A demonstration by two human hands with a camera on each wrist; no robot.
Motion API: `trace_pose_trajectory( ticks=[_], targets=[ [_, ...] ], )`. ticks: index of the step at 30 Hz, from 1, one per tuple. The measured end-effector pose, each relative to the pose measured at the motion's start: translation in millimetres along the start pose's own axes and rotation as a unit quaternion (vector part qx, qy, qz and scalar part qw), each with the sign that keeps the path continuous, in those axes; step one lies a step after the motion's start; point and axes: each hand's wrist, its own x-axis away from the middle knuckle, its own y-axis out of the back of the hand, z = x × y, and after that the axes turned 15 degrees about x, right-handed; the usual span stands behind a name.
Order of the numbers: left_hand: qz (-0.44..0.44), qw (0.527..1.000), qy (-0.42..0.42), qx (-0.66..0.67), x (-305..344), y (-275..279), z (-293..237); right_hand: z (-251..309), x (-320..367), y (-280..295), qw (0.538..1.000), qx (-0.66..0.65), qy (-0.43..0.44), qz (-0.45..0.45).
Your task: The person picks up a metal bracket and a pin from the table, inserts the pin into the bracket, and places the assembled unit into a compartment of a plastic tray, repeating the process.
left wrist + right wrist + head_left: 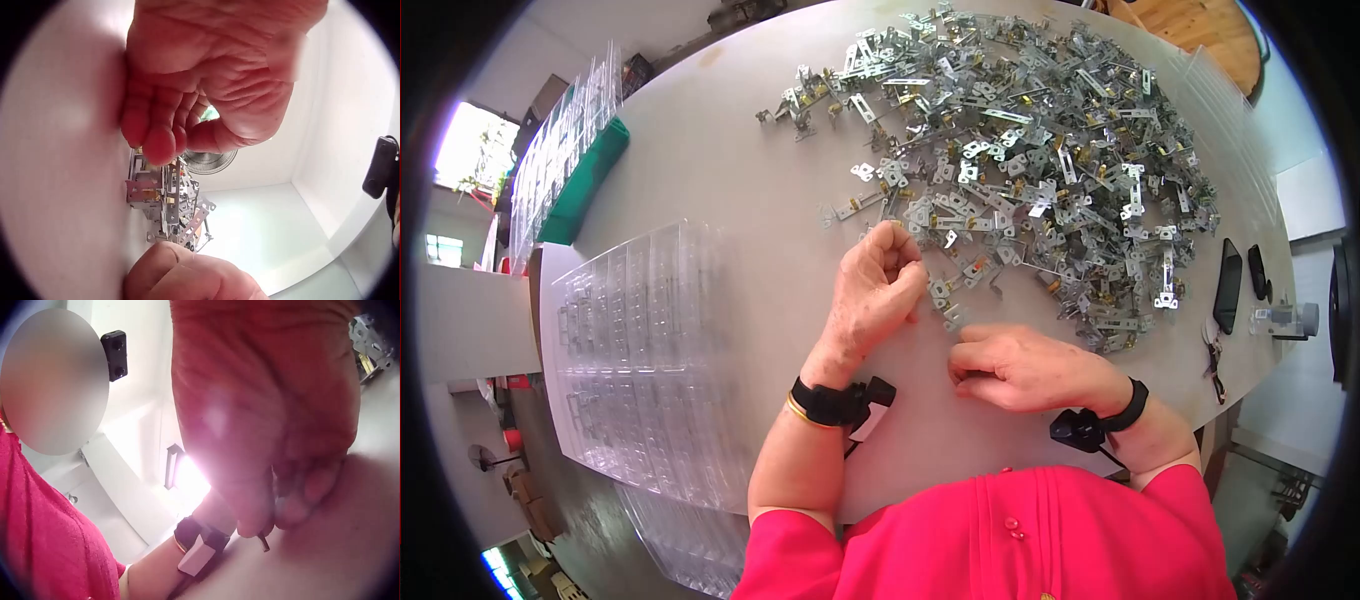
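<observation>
My left hand [875,290] is at the near edge of a heap of small metal brackets [1010,150], its fingers curled and the thumb close to them. In the left wrist view, metal parts [159,194] show just past its fingertips; I cannot tell whether it holds one. To the right, low over the table, my right hand [1030,370] has thumb and fingers drawn together. From its fingertips a short, thin metal piece [265,542] sticks out in the right wrist view; the rest is hidden by the hand. A few loose brackets [943,300] lie between the hands.
Clear plastic compartment trays [640,350] lie at the left of the table [770,200]. More clear trays stand in a green bin [585,180] at the far left. At the right edge are a phone [1228,285], pliers [1215,360] and a clear bottle [1280,320].
</observation>
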Motion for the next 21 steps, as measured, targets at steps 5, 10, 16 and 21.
trace_pose_trajectory(
  ticks=[5,10,16,21],
  targets=[
    [0.015,0.994,-0.083,-0.074,-5.1,4.2,13.5,-1.4,2.1,5.5,1.000,-0.007,-0.002,-0.006],
    [0.035,0.938,-0.170,-0.299,8.1,-6.2,0.7,3.6,11.0,10.4,0.998,-0.045,-0.032,0.024],
    [0.050,0.927,-0.144,-0.341,12.4,-7.8,-10.1,4.5,12.9,9.6,0.998,-0.055,-0.029,0.017],
    [0.048,0.925,-0.141,-0.349,12.9,-2.8,-8.4,7.2,17.0,12.1,0.997,-0.058,-0.046,0.010]
  ],
)
